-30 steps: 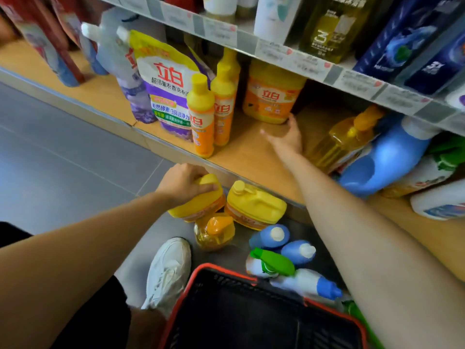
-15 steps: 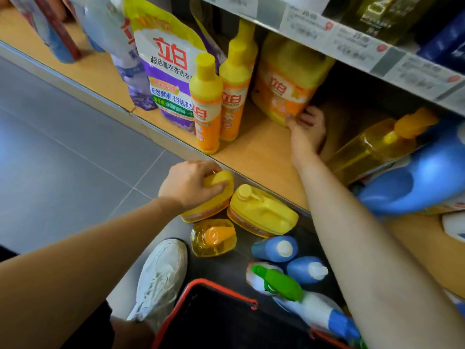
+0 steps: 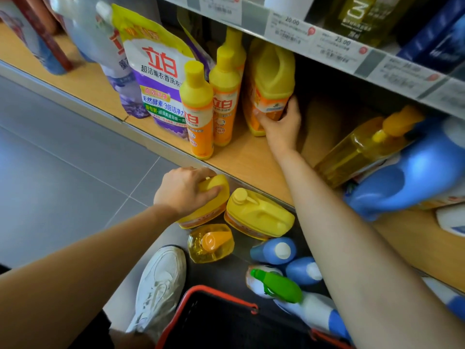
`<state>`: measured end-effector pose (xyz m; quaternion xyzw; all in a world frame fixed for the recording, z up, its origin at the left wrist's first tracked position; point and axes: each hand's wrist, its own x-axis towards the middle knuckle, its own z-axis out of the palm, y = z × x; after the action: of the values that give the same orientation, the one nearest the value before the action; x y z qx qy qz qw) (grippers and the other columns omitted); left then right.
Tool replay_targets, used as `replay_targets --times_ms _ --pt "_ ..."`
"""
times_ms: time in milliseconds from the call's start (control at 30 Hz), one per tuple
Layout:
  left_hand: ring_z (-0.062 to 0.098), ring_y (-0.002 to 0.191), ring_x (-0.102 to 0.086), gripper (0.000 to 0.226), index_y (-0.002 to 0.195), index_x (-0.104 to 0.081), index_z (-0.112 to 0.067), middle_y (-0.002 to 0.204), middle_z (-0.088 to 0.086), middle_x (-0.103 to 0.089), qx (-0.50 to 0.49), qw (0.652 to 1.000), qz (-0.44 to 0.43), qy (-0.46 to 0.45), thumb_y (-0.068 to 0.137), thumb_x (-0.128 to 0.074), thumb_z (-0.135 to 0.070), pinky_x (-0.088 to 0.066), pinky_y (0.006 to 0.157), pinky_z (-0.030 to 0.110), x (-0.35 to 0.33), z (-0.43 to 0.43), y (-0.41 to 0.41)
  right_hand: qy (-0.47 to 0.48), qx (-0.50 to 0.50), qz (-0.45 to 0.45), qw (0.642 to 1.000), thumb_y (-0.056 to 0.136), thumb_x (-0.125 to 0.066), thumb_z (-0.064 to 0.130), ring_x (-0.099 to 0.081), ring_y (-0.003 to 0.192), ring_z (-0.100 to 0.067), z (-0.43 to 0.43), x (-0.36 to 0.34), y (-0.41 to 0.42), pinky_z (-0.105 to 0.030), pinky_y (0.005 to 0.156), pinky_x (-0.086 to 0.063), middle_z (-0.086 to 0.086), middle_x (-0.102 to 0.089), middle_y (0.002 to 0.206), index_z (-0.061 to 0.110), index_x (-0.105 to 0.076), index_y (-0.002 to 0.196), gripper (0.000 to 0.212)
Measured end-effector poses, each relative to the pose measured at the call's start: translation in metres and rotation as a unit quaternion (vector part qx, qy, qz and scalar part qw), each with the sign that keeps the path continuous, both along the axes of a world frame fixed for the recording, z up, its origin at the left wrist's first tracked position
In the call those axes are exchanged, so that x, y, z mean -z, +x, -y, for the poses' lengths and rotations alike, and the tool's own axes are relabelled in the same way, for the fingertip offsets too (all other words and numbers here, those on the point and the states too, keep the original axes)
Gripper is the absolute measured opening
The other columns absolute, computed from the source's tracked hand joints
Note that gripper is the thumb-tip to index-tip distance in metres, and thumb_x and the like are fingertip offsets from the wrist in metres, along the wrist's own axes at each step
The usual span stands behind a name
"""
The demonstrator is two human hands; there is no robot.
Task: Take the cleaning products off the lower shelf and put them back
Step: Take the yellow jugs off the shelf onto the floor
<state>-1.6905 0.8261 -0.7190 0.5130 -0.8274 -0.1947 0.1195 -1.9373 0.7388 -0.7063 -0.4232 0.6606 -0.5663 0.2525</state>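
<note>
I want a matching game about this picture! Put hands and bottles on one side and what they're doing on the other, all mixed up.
Things:
1. right hand
2. left hand
3. spray bottle
4. blue bottle

Places:
a. lies on its side on the shelf
b. grips the yellow shelf jug
c. grips a yellow floor jug
d. lies on the floor by the basket

Pairs: 1-b, 2-c, 3-d, 4-a
</note>
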Motion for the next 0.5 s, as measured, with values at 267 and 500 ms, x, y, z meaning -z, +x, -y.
replay_targets --times_ms 267,500 --pt "0.023 0.095 -0.072 0.051 0.124 -0.071 -0.023 0.113 0.003 -0.075 0.011 1.0 -0.003 -0.025 0.094 -0.054 -0.06 -0.06 0.08 0.037 0.003 0.003 0.001 0.028 -0.046 0.009 0.999 0.069 -0.089 0.016 -0.064 0.115 -0.012 -0.079 -0.001 0.004 -0.029 0.098 -0.052 -0.006 -0.066 0.125 0.007 -0.053 0.132 0.074" --pt "0.023 0.102 -0.071 0.05 0.128 -0.069 -0.025 0.118 0.003 -0.074 0.008 1.0 0.01 -0.027 0.095 -0.055 -0.059 -0.059 0.083 0.038 0.004 0.004 0.0 0.036 -0.08 -0.13 0.988 0.067 -0.083 0.033 -0.048 0.128 -0.015 -0.138 -0.069 -0.012 -0.025 0.102 -0.044 0.004 -0.051 0.135 0.024 -0.047 0.14 0.082"
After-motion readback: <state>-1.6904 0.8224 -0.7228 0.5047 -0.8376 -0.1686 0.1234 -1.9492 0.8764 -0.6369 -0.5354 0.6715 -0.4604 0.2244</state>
